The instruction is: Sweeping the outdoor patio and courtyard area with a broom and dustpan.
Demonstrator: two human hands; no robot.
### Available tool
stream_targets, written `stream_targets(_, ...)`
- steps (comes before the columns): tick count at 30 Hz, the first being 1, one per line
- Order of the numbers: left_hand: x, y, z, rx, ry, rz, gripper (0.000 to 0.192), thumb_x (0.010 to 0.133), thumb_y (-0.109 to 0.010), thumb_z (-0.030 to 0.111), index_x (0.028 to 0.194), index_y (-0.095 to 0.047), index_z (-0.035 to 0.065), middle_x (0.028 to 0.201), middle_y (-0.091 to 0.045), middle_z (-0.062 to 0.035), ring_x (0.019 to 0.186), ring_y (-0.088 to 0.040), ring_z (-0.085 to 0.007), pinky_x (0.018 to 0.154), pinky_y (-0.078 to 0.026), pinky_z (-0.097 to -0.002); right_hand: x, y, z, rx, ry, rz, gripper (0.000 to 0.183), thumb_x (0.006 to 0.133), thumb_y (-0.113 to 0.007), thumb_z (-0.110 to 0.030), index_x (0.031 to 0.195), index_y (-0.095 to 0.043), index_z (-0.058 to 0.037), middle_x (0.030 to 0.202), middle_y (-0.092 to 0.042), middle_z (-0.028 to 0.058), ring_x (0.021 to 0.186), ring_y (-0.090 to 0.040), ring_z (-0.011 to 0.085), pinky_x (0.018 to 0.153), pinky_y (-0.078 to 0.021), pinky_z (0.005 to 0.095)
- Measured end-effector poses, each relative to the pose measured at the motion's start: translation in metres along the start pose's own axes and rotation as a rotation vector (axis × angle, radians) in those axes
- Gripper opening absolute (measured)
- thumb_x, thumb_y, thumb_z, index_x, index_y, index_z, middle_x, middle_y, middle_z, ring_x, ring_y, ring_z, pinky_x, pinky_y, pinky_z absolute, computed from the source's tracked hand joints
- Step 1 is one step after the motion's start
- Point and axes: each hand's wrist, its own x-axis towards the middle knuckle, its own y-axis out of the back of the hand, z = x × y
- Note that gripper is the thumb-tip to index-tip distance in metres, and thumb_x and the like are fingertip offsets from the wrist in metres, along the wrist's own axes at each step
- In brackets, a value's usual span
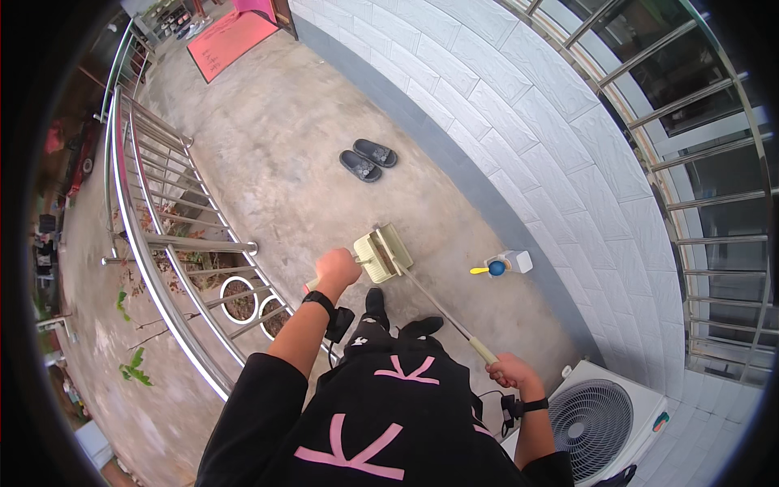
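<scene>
My left hand (338,268) is closed around the handle of a cream plastic dustpan (368,263), held low in front of my feet. My right hand (511,370) grips the pale grip at the end of a broom (437,303). Its metal pole slopes down to the dustpan, where the brown bristles (382,252) sit at or in the pan. Whether they touch the pan's floor, I cannot tell. Straps with small devices go round both wrists.
Black slippers (368,159) lie ahead on the concrete floor (274,140). A white box-like container with a blue-and-yellow object (496,268) stands near the tiled wall (487,115). Left runs a steel railing (182,255); an air-conditioner unit (584,420) stands right. A red mat (231,45) lies farther off.
</scene>
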Motion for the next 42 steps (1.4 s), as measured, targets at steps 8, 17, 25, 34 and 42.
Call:
stream_targets(8,-0.015,-0.013,-0.073,-0.012,-0.007,0.018,0.026,0.072,-0.056,0.020,0.089,-0.067,0.0037,0.091,-0.065,-0.0169,0.087,-0.063,-0.0319,0.076,-0.051,-0.0394,-0.040,-0.049,-0.042,0.047,0.052,0.132,0.012,0.074,-0.056,-0.012,0.081,-0.054,-0.0022,0.056,-0.049,0.0042,0.035,-0.042,0.0099,0.030,-0.0284,0.0222)
stream_targets(17,-0.047,-0.053,-0.173,-0.113,0.085,-0.022,0.032,0.069,-0.057,0.028,0.083,-0.066,0.0003,0.085,-0.064,-0.0203,0.084,-0.062,-0.0349,0.074,-0.050,-0.0420,-0.013,-0.082,-0.147,-0.269,0.133,0.022,0.011,0.077,-0.053,-0.011,0.075,-0.052,0.0001,0.054,-0.049,0.0057,0.033,-0.043,0.0107,0.030,-0.0306,0.0235)
stream_targets(25,-0.084,-0.074,-0.177,-0.371,0.364,0.009,0.036,0.068,-0.060,0.035,0.080,-0.067,0.0022,0.085,-0.064,-0.0197,0.083,-0.062,-0.0350,0.074,-0.050,-0.0431,0.009,-0.092,-0.263,-0.374,0.143,-0.151,0.009,0.077,-0.052,-0.010,0.073,-0.050,-0.0016,0.053,-0.048,0.0042,0.035,-0.043,0.0093,0.030,-0.0314,0.0228)
stream_targets(34,-0.044,-0.029,-0.164,-0.481,0.608,0.179,0.038,0.066,-0.063,0.036,0.078,-0.067,0.0009,0.081,-0.064,-0.0216,0.080,-0.062,-0.0370,0.073,-0.050,-0.0439,0.055,-0.069,-0.398,-0.419,0.152,-0.353,0.011,0.080,-0.054,-0.014,0.083,-0.052,-0.0033,0.057,-0.050,0.0039,0.034,-0.039,0.0075,0.035,-0.0339,0.0206)
stream_targets(42,0.007,0.053,-0.150,-0.604,0.838,0.348,0.035,0.064,-0.067,0.035,0.076,-0.068,0.0019,0.078,-0.064,-0.0211,0.077,-0.063,-0.0355,0.072,-0.050,-0.0438,0.098,-0.057,-0.513,-0.559,0.176,-0.494,0.014,0.081,-0.055,-0.016,0.079,-0.051,-0.0038,0.056,-0.050,0.0030,0.037,-0.044,0.0076,0.032,-0.0330,0.0209)
